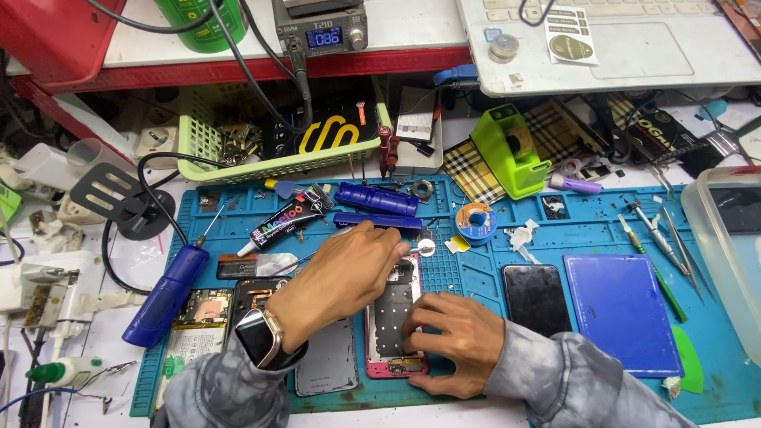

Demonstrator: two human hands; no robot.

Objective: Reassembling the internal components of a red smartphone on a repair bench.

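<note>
Cluttered white workbench point(444, 416) w/ blue repair mat point(602, 218), red shelf edge point(238, 67) at back, bright even light.

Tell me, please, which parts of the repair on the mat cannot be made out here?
Head view only:
- Opened pink phone: both hands cover much of it.
- Left hand: its fingertips hide how the thin tool is gripped.
- Right hand: fingertips cover the phone's lower end.
- Clear plastic tub: cut off by the right edge.

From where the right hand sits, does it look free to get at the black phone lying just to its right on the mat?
Probably yes. The right hand rests on the opened pink phone, and the black phone lies face-up beside it on the blue mat with nothing between them.
</note>
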